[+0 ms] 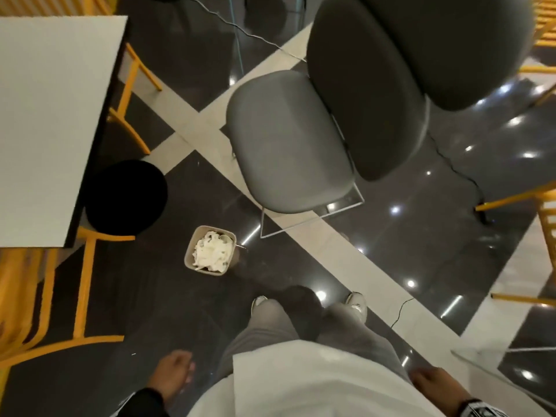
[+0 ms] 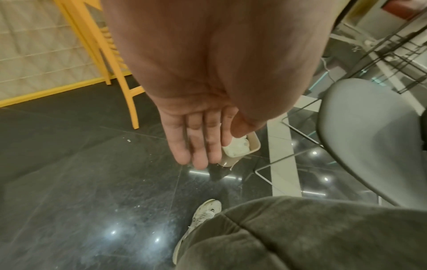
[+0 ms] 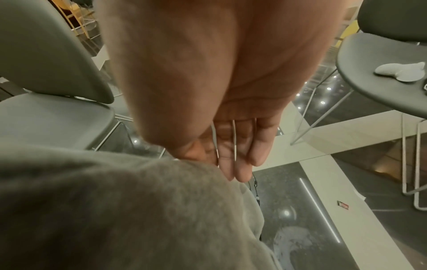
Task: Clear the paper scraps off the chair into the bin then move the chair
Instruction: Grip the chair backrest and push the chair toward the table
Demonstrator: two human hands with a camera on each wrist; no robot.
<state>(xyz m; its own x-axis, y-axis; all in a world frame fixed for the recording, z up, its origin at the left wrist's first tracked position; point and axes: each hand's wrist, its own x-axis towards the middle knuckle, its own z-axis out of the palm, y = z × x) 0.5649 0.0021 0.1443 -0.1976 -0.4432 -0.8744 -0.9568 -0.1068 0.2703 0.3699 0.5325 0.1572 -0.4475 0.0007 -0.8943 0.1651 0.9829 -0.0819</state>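
Both hands hang at the person's sides, apart, fingers straight and relaxed, holding nothing: the left hand [image 1: 173,375] beside the left thigh, the right hand [image 1: 433,383] against the right trouser leg. In the wrist views each palm shows bare.

The bin [image 1: 189,251], a small beige tub on the dark floor [image 1: 406,236] just ahead of the left shoe, is heaped with white paper scraps [image 1: 213,251]. The chair [image 1: 288,142] stands beyond it on a pale floor stripe, its grey seat showing no scraps; clearing appears complete, with moving the chair remaining.

Handling, as judged: the moulded seat and darker backrest [image 1: 361,94] look rigid and smooth, carried on a thin wire sled frame [image 1: 310,223], so the chair is probably light but could slide or scrape on the glossy floor. A sound hold would be the top edge of the backrest with one hand and the seat's front rim with the other, lifting rather than dragging. A thin cable [image 1: 457,164] trails near the frame and could snag.
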